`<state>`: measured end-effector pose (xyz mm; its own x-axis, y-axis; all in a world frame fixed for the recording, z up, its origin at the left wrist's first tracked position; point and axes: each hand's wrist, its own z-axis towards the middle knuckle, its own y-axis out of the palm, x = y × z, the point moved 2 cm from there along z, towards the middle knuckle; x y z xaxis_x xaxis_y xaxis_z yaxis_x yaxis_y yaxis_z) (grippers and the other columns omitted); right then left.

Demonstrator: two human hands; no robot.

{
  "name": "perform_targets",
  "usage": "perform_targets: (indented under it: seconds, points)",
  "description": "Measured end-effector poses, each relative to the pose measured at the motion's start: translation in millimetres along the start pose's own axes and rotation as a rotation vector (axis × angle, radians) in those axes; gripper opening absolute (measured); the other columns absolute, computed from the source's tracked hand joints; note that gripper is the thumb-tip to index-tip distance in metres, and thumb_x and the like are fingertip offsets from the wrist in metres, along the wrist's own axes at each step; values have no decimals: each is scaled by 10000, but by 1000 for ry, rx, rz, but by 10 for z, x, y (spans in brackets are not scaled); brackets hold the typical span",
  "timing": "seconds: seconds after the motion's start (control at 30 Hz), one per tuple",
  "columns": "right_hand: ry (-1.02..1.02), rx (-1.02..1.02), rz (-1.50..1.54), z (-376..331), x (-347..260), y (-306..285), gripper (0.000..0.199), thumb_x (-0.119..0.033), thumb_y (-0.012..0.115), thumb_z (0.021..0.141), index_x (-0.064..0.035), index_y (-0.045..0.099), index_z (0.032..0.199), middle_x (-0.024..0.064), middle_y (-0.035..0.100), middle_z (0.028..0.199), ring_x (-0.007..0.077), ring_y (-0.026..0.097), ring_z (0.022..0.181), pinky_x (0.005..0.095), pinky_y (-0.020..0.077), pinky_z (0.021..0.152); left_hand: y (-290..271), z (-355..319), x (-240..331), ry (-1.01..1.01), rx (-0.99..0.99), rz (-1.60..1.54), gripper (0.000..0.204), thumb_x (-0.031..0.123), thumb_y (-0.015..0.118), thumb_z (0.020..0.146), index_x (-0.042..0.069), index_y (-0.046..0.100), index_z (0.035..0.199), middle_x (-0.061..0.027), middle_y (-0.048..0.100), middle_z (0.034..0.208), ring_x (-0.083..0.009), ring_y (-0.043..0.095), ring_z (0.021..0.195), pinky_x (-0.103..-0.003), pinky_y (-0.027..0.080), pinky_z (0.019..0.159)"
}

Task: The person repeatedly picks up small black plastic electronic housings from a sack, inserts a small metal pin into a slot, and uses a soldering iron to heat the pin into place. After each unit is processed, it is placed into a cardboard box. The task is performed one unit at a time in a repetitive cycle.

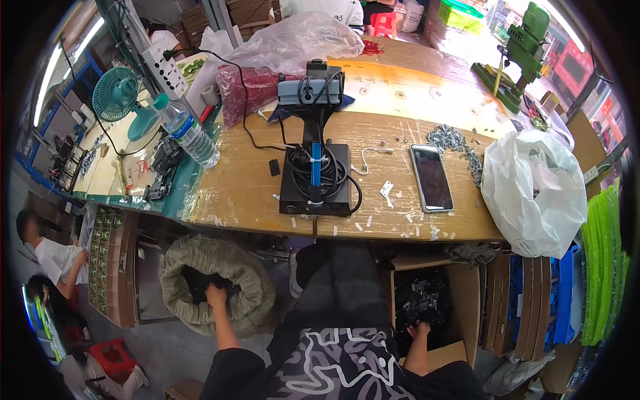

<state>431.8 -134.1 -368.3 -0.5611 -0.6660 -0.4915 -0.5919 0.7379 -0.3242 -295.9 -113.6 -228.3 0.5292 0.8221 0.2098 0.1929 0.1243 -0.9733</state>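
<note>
L hand (215,294) sunk in woven sack (257,283) among dark parts, fingers hidden, grip can't tell. R hand (419,329) in cardboard box (467,287) on small black parts (420,300), fingers slightly apart. Step: grabbing parts under bench; next needs firm handful.

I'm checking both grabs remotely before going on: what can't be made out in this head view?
- Left hand: fingers sunk among dark pieces in the woven sack, so its grip is hidden.
- Right hand: fingertips buried among the small black parts in the cardboard box; any hold is unclear.
- The parts themselves: too small and dark to identify.
- Phone screen: dark.
</note>
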Motion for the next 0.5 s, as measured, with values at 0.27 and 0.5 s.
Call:
perform_targets:
  seconds: [0.27, 0.5]
  points:
    - [88, -114, 43, 228, 39, 160, 299, -95, 470, 810, -124, 393, 1097, 76, 558, 978, 330, 564, 689, 487, 515, 552, 5, 40, 194, -127, -206, -188, 650, 355, 639, 653, -38, 436, 1129, -217, 476, 1129, -352, 453, 1056, -422, 378, 870]
    - [83, -146, 191, 320, -9, 271, 295, -103, 485, 818, -106, 375, 1092, 72, 536, 978, 317, 563, 673, 474, 527, 561, -80, -15, 211, -92, -226, -144, 698, 357, 710, 571, -49, 480, 1090, -228, 514, 1077, -356, 476, 1033, -396, 391, 851]
